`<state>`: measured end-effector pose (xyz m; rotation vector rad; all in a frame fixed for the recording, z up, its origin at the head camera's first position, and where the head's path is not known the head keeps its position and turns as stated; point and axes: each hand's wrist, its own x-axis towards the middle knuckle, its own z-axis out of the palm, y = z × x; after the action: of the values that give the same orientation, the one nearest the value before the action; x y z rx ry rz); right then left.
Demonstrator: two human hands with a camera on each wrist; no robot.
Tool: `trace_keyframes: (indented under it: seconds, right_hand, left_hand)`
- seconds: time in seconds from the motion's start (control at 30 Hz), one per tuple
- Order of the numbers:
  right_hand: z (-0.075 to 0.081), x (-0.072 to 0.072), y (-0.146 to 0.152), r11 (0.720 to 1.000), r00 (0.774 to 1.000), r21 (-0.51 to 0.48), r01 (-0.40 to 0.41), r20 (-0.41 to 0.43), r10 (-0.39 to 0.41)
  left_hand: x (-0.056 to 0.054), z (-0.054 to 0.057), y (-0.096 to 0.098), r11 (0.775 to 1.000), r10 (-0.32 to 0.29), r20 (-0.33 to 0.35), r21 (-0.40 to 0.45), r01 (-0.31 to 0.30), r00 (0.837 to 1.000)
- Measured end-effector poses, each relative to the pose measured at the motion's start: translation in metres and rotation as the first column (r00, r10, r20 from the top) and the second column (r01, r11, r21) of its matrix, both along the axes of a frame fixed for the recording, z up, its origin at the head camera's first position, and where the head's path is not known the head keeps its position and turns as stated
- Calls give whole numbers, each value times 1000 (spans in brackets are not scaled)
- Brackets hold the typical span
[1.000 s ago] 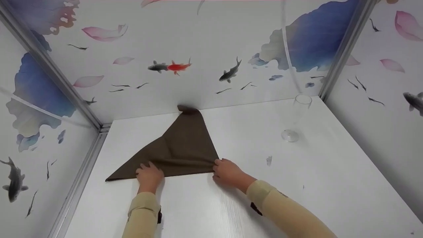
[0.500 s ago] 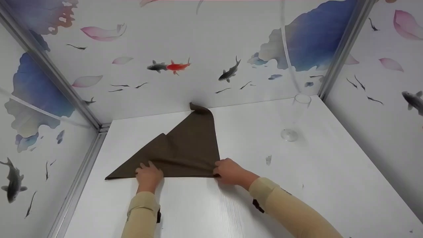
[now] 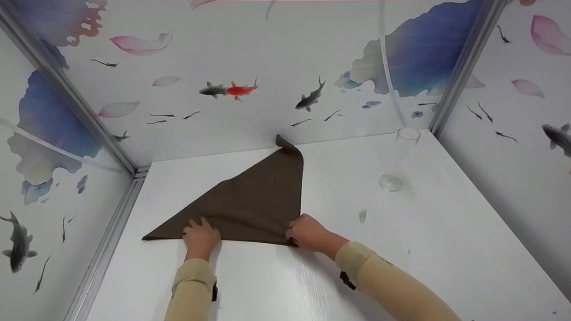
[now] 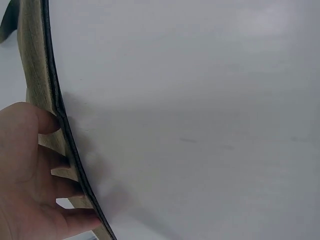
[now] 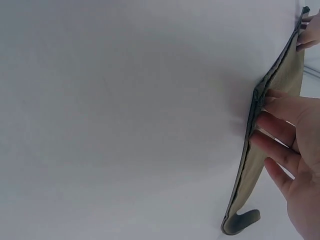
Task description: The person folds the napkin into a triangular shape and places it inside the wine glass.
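A brown cloth napkin (image 3: 256,191), folded into a rough triangle, lies on the white table. Its far tip curls up against the back wall. My left hand (image 3: 201,238) rests on the near edge, left of the middle, with spread, slightly bent fingers pressing the cloth; the left wrist view shows those fingertips (image 4: 65,187) along the layered edge. At the near right corner my right hand (image 3: 312,234) pinches the cloth between thumb and fingers. In the right wrist view, the folded corner of the napkin (image 5: 280,82) meets the fingertips, and the tip hooks over.
A clear stemmed glass (image 3: 391,183) stands upright toward the back right of the table (image 3: 446,249). Panels printed with fish and petals wall the left, back (image 3: 267,53) and right sides. A small grey mark (image 3: 363,216) shows on the tabletop right of the napkin.
The right hand has drawn the napkin's right corner slightly nearer, and the far tip has swung rightward along the wall. A notch in the upper left edge has smoothed out. The left hand stays put.
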<state>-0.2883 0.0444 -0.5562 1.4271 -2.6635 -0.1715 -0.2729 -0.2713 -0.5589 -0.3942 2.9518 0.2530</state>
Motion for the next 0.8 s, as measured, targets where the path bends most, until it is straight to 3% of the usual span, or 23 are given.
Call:
trace_keyframes:
  seconds: [0.13, 0.37, 0.6, 0.8]
  right_hand:
    - [1, 0, -3, 999, 1000, 35, 14, 25, -15]
    - [2, 2, -6, 996, 980, 53, 70, 182, -78]
    - [-2, 4, -5, 999, 982, 26, 19, 187, -24]
    - [-5, 4, -1, 998, 975, -35, 50, 217, -41]
  left_hand:
    - [0, 0, 0, 1000, -4, 16, -6, 4, 1000]
    - [1, -1, -1, 1000, -21, 34, -21, 22, 999]
    - [0, -3, -2, 998, -15, 16, -67, 16, 1000]
    - [-2, -3, -1, 997, -36, 10, -68, 37, 999]
